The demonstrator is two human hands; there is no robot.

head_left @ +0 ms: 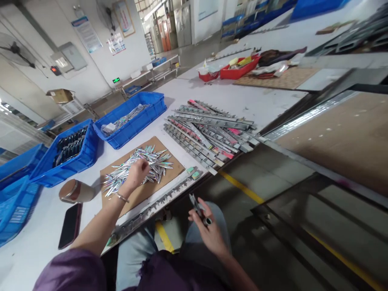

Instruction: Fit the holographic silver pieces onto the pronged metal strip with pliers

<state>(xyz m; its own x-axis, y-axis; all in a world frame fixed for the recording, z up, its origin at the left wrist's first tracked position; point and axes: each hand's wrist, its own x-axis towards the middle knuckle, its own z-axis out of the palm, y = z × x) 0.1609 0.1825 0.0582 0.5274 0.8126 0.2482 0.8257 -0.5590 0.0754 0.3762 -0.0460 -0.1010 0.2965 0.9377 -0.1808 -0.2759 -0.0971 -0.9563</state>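
Note:
My left hand (138,173) is over a heap of slim, shiny, leaf-shaped silver pieces (159,165), its fingers curled together. Whatever may be pinched in it is hidden. The heap lies on a brown board (106,206) on the white table. Beyond the table's front edge, above my lap, my right hand (210,232) is wrapped round small metal pliers (196,205), jaws pointing up and away from me. Between the hands, along the table edge, runs a long metal strip with a row of clips (160,202).
Many clip strips (209,129) are stacked to the right. Blue crates (130,121) line the left, near a brown-lidded cup (77,190) and a phone (70,226). Small green blocks (195,175) sit by the edge. Farther off are red trays (239,68).

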